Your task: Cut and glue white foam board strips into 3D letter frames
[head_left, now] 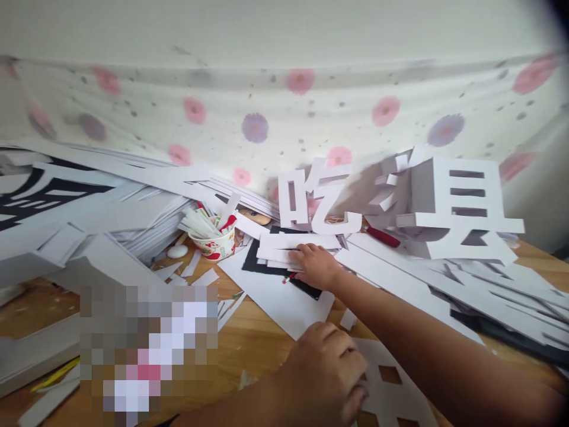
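My right hand reaches forward over a small pile of white foam-board or card strips. Its fingers are stretched out and rest on the strips, which lie on a black sheet. Nearer to me, my left hand is closed, its fingers curled; whatever it may hold is hidden. Beside and partly under it is a white board with square cut-outs. A larger white sheet lies on the wooden table between the black sheet and my left hand.
White cut-out characters stand at the back right, near a red-handled tool. A paper cup holds strips and tools. Long white strips spread rightward; stacked boards fill the left. A flowered cloth hangs behind.
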Demonstrator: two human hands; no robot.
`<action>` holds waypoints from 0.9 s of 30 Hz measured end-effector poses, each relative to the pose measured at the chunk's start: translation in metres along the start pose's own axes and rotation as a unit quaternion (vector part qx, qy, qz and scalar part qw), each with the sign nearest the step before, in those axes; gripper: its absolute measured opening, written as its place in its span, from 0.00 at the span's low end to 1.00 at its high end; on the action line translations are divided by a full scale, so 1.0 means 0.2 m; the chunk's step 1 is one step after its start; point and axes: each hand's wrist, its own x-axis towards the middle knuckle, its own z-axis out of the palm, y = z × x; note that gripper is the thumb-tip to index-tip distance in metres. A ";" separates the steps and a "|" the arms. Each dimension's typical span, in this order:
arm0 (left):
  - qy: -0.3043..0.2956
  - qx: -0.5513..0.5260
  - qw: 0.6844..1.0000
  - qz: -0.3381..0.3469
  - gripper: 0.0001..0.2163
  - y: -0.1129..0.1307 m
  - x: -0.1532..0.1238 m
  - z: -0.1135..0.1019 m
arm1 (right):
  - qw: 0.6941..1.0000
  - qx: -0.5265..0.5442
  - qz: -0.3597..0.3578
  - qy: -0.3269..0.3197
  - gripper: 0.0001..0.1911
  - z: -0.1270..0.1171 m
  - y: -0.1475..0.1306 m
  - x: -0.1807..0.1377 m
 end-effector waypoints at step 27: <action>-0.059 0.004 0.998 0.017 0.15 -0.04 0.02 0.09 | 0.998 0.029 0.010 -0.063 0.28 -0.09 0.07 -0.04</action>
